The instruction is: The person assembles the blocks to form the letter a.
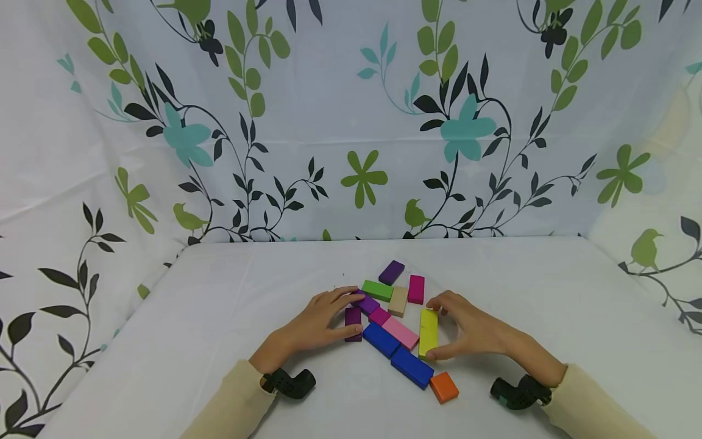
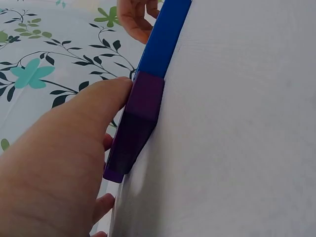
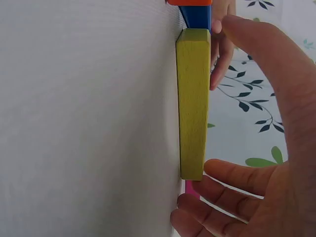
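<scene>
My right hand [image 1: 477, 329] spans a long yellow block [image 1: 428, 332] lengthwise, thumb at its near end and fingertips at its far end. In the right wrist view the yellow block [image 3: 193, 103] lies along the white cloth between thumb and fingers. My left hand [image 1: 320, 323] rests at the left side of the group. Its thumb [image 2: 116, 94] touches a dark purple block [image 2: 143, 98], and its forefingers reach over the end of a violet block [image 1: 368, 303]. That dark purple block [image 1: 353, 320] stands partly under the hand.
Two blue blocks [image 1: 412, 367] run diagonally toward an orange block [image 1: 444, 388]. Pink [image 1: 401, 333] and magenta [image 1: 379, 316] blocks lie beside them. Behind are green [image 1: 377, 290], tan [image 1: 398, 302], another magenta [image 1: 416, 289] and another purple [image 1: 392, 272] block. A patterned curtain hangs beyond the table.
</scene>
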### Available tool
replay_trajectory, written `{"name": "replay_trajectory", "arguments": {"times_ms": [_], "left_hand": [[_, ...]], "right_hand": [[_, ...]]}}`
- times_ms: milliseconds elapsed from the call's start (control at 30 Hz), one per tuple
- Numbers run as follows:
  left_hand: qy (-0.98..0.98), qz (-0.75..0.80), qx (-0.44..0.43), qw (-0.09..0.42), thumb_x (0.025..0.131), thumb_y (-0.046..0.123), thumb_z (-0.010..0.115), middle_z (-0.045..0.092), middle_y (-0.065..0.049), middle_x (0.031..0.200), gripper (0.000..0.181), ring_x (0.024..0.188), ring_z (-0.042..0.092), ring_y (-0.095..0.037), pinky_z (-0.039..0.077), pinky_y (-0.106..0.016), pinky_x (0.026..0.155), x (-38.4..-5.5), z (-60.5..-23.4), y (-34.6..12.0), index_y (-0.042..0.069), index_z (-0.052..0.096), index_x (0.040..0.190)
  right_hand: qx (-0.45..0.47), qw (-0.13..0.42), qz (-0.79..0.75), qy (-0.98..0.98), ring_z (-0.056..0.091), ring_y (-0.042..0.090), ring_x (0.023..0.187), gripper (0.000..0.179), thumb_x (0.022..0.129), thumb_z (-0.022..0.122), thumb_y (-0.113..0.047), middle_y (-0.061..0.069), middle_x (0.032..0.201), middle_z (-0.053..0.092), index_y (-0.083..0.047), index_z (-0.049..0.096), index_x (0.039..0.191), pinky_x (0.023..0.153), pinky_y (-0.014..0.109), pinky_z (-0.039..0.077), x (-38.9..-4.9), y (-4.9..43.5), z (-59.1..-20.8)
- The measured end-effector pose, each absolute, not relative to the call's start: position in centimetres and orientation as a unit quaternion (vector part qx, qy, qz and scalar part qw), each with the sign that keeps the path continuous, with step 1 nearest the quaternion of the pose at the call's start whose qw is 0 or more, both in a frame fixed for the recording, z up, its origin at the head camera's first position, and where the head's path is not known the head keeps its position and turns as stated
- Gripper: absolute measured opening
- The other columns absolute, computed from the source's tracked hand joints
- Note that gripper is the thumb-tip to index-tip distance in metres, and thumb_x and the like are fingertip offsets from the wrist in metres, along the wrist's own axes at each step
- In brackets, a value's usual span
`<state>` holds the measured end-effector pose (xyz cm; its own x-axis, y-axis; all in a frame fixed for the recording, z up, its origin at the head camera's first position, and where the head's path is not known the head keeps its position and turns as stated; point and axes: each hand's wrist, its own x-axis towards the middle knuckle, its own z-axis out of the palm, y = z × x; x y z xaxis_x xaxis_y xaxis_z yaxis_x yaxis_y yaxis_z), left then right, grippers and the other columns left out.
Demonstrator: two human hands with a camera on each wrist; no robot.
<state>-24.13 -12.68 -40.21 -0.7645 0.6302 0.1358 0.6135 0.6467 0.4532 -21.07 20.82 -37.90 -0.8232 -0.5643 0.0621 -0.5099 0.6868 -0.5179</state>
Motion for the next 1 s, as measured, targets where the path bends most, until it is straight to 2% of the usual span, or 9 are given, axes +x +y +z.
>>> {"name": "replay_trajectory", "arguments": {"times_ms": [100, 233, 633, 1000], "left_hand": [[0.906, 0.247, 0.342, 0.021, 0.093, 0.050, 0.058, 0.032, -0.005, 0.156, 0.064, 0.145, 0.028, -0.028, 0.017, -0.056, 0.116, -24.07, -40.14, -12.67, 0.022, 0.043, 0.148], [0.905, 0.252, 0.341, 0.024, 0.093, 0.049, 0.059, 0.031, -0.006, 0.157, 0.063, 0.145, 0.027, -0.029, 0.016, -0.057, 0.116, -23.96, -40.04, -12.68, 0.021, 0.042, 0.148], [0.907, 0.245, 0.342, 0.016, 0.093, 0.050, 0.058, 0.032, -0.005, 0.157, 0.064, 0.145, 0.028, -0.028, 0.017, -0.056, 0.116, -24.14, -40.30, -12.71, 0.022, 0.042, 0.148], [0.894, 0.298, 0.335, 0.024, 0.092, 0.044, 0.063, 0.031, -0.006, 0.157, 0.063, 0.145, 0.026, -0.030, 0.011, -0.060, 0.115, -24.04, -40.36, -12.63, 0.021, 0.044, 0.147]], "right_hand": [[-0.295, 0.056, -0.260, 0.918, 0.047, 0.024, 0.112, 0.083, 0.070, 0.079, -0.058, 0.006, 0.122, 0.051, -0.005, 0.050, 0.127, 0.093, 0.049, 0.049, -20.96, 20.76, -37.81], [-0.299, 0.054, -0.245, 0.921, 0.046, 0.022, 0.111, 0.087, 0.069, 0.078, -0.060, 0.005, 0.121, 0.050, -0.004, 0.050, 0.128, 0.095, 0.049, 0.049, -20.81, 20.66, -37.75], [-0.318, 0.022, -0.220, 0.922, 0.048, 0.018, 0.108, 0.084, 0.069, 0.078, -0.062, 0.000, 0.117, 0.052, -0.005, 0.052, 0.127, 0.093, 0.045, 0.050, -20.97, 20.88, -38.01], [-0.333, 0.026, -0.221, 0.916, 0.048, 0.017, 0.107, 0.082, 0.070, 0.078, -0.060, -0.002, 0.116, 0.051, -0.006, 0.052, 0.126, 0.093, 0.042, 0.050, -21.55, 21.52, -38.16]]}}
